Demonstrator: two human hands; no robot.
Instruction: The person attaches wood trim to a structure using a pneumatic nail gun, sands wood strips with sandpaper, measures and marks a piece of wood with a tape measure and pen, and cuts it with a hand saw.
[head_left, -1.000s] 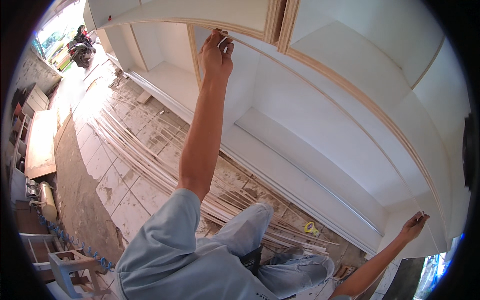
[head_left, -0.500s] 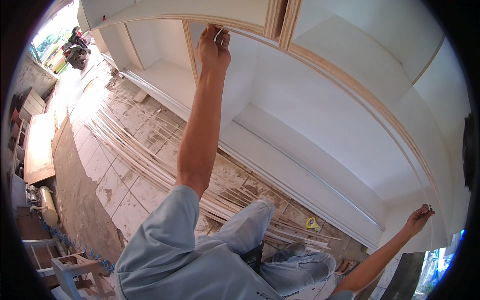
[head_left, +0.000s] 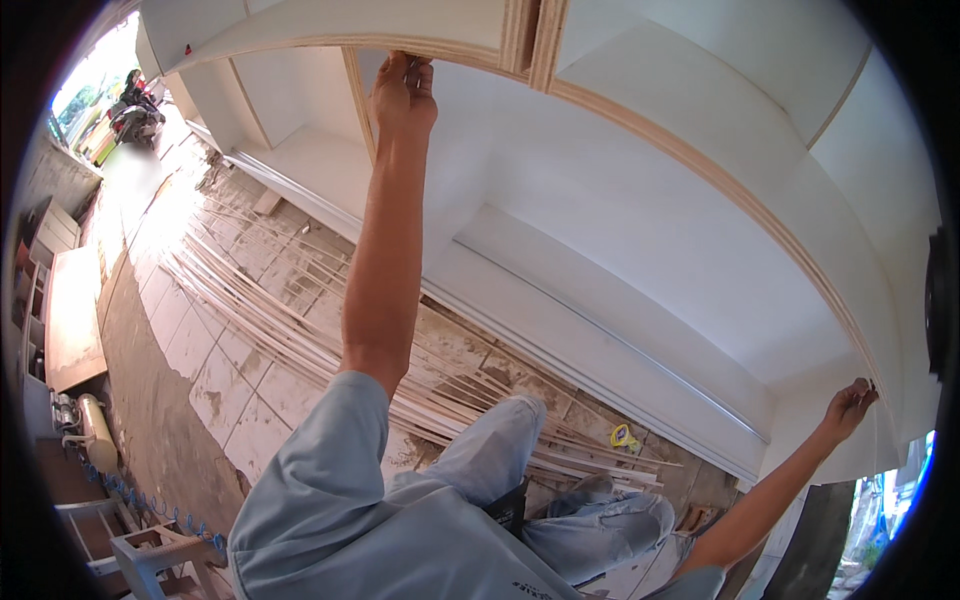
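Observation:
A large white cabinet (head_left: pixel 640 230) with open compartments and bare plywood edges stands before me. My left hand (head_left: pixel 405 98) reaches up to the front edge of its upper shelf (head_left: pixel 690 150), fingers pinched at the edge beside an upright divider (head_left: pixel 358 100). Far to the right, my right hand (head_left: pixel 850 408) pinches a thin, pale edging strip (head_left: pixel 866 360) near that shelf's right end. Between my hands the strip runs close along the plywood edge, hard to tell from it. Part of it seems to trail below my right hand. My left fingertips are partly hidden.
Long thin wooden strips (head_left: pixel 270 320) lie on the tiled floor beneath my arms. A yellow tape roll (head_left: pixel 625 438) rests near the cabinet base (head_left: pixel 600 370). To the left are a compressor tank (head_left: pixel 97 432), a plastic chair (head_left: pixel 150 545) and a leaning board (head_left: pixel 75 320). A motorcycle (head_left: pixel 135 110) stands farther off.
My right hand has moved up and slightly right, toward the shelf edge. The strip, bowed away from the edge before, now lies close to it. My left hand keeps its place at the edge.

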